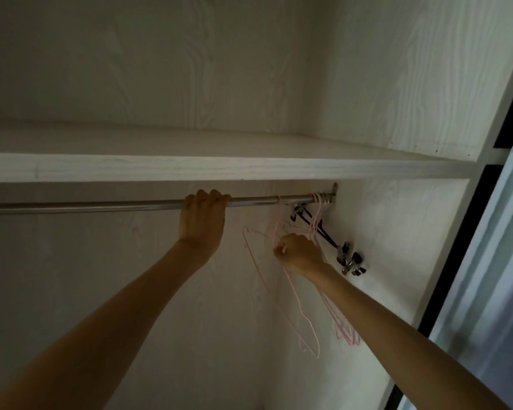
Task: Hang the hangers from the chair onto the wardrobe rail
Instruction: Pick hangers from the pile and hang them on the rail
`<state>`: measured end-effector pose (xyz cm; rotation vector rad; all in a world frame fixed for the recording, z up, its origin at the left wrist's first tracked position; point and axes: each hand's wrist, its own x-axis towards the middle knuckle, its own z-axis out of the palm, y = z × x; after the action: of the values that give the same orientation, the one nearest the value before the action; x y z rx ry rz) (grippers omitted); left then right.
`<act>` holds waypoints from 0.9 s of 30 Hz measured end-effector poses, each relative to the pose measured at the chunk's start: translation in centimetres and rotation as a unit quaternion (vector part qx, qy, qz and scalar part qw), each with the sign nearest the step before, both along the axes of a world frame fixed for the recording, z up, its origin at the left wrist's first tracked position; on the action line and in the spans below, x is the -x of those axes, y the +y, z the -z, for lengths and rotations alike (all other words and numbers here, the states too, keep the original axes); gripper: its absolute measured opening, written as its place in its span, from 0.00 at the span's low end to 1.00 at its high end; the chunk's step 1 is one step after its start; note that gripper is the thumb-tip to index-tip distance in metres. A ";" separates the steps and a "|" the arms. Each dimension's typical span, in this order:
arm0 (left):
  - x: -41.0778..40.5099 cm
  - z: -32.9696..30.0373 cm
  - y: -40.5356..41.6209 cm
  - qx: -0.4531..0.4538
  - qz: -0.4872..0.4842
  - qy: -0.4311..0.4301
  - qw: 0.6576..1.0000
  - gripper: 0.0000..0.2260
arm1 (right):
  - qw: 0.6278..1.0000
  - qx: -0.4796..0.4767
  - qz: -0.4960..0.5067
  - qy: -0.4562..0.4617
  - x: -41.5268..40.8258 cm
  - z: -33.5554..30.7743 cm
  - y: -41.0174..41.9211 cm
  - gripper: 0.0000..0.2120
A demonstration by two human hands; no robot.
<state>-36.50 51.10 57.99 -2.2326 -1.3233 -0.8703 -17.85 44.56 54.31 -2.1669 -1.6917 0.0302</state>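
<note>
A metal wardrobe rail (101, 206) runs left to right just under a white shelf. My left hand (203, 220) grips the rail from below, near its middle. My right hand (298, 252) is lower and to the right, below the rail, and holds a thin pink wire hanger (279, 297) by its neck; the hanger's body slopes down and to the right. Several pink hangers (317, 216) hang by their hooks at the rail's right end, their lower parts (345, 329) partly hidden behind my right forearm. The chair is out of view.
A black clip hanger with metal clips (348, 257) hangs at the rail's right end against the wardrobe's white side wall (397, 247). The white shelf (219, 170) sits close above the rail. A dark door frame (456, 247) stands at the right.
</note>
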 end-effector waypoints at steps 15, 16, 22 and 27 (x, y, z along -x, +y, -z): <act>-0.9 0.3 -0.5 0.005 -0.034 -0.015 0.999 0.20 | 0.943 -0.155 -0.103 -0.277 -3.8 -5.2 3.4 0.31; -0.9 0.3 -0.6 0.007 -0.034 -0.019 0.999 0.20 | 0.937 -0.157 -0.096 -0.296 -4.4 -5.1 3.3 0.30; -1.1 0.8 -0.5 -0.015 -0.049 -0.027 0.998 0.17 | 0.911 -0.146 -0.032 -0.385 -7.7 -5.1 2.9 0.30; -1.4 1.2 -0.3 -0.039 -0.045 -0.032 0.998 0.19 | 0.895 -0.130 0.004 -0.427 -8.3 -5.2 2.4 0.29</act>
<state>-35.12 50.82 56.76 -2.0856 -1.3830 -0.9497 -9.59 46.92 59.48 -2.0922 -1.9324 -1.2407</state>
